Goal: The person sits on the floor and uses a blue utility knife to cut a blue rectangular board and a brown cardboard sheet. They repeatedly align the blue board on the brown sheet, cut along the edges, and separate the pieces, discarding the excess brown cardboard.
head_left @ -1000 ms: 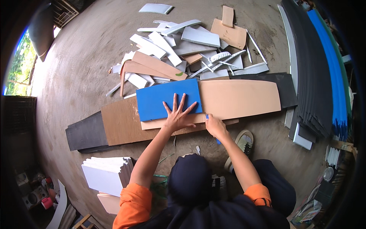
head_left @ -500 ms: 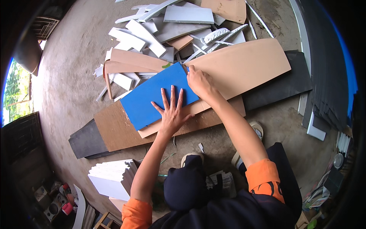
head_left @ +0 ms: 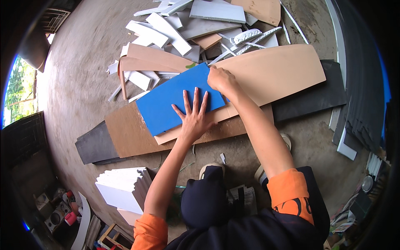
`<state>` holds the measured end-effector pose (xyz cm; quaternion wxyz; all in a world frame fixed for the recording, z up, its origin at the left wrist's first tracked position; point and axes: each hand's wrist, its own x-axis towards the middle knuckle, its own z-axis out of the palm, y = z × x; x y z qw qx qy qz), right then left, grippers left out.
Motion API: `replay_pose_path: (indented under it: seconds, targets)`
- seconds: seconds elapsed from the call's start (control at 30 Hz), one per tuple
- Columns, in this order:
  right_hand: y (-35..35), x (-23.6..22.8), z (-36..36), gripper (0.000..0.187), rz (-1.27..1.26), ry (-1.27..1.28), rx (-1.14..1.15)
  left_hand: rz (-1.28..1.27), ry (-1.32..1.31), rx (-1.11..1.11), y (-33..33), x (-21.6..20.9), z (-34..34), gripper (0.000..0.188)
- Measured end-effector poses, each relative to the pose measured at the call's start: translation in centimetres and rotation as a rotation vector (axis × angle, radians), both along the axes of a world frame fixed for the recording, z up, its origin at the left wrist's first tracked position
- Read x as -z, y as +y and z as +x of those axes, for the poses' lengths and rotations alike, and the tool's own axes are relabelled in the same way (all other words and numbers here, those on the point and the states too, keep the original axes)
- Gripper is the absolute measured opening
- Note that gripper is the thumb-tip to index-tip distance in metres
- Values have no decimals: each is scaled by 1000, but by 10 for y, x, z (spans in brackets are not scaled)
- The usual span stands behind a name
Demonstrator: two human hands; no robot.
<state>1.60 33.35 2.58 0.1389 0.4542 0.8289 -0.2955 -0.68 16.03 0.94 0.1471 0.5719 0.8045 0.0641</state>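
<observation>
A blue rectangular board lies at a slant over a long beige sheet. My left hand rests on the board's near part, open, with fingers spread flat. At the board's right edge, close to its far corner, my right hand is closed over the beige sheet. Whatever its curled fingers hold is hidden by the hand. Under the sheet lies a worn brown plank, with dark grey pieces at its left end.
Beyond the boards, white and beige offcuts lie heaped on the concrete floor. Dark sheets stand at the right. A stack of white pieces sits beside my left forearm. A black panel extends under the beige sheet.
My right hand's fist has turned at the blue board's right edge, and a small blue bit seen by its fingers is now hidden. The whole view has shifted slightly; my left hand stays on the board.
</observation>
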Motion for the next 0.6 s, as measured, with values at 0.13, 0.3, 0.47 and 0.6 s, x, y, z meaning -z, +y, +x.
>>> replay_pose_path:
  seconds: [0.13, 0.3, 0.47, 0.6]
  targets:
    - [-27, -5, 36, 30, -203, -63, 5, 14, 9, -30, -8, 3, -3, 106]
    - [-72, -8, 99, 29, -162, -114, -31, 53, 25, -37, -8, 4, 0, 108]
    - [-107, -10, 138, 24, -129, -119, -32, 47, 16, -51, -8, 4, 2, 109]
    - [-106, -5, 153, 25, -121, -115, -20, 42, 1, -52, -6, 4, 5, 109]
